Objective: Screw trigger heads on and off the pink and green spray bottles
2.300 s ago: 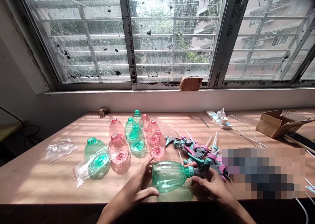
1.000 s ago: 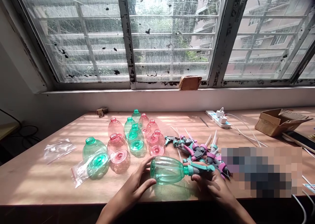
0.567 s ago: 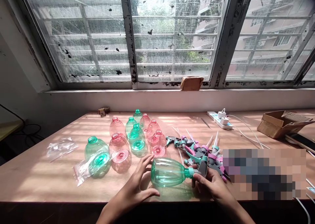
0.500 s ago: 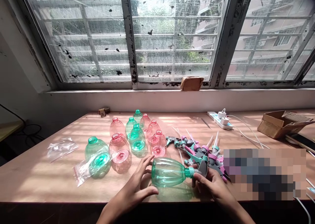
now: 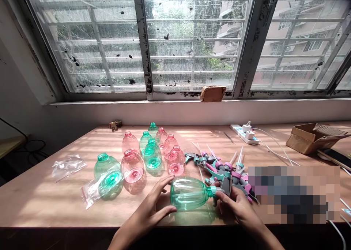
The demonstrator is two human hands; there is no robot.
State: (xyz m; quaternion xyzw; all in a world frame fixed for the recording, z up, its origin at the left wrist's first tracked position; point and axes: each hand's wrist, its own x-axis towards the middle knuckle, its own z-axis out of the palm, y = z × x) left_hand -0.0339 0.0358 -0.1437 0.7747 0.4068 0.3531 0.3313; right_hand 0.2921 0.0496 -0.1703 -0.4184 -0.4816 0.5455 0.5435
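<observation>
A clear green spray bottle [image 5: 189, 196] lies on its side just above the front of the table, its base to the left. My right hand [image 5: 235, 205] is closed around the grey and teal spray head [image 5: 225, 184] fitted at the bottle's neck. A thin tube runs inside the bottle. Around the base, my left hand [image 5: 155, 202] has its thumb and fingers spread; whether the thumb tip touches the plastic I cannot tell. Behind them is a heap of pink, teal and grey spray heads [image 5: 219, 167] with white tubes.
Several green and pink bottles stand upright at centre left, including a green bottle [image 5: 108, 175] and a pink bottle [image 5: 132, 167]. Plastic bags [image 5: 68, 166] lie on the left. A power strip [image 5: 244, 134] and a cardboard box [image 5: 304, 140] are at the back right. A pixelated patch hides the right front.
The bottle has shifted very slightly right and turned about its length, with the spray head tilting a little. My left fingers sit slightly farther from the base.
</observation>
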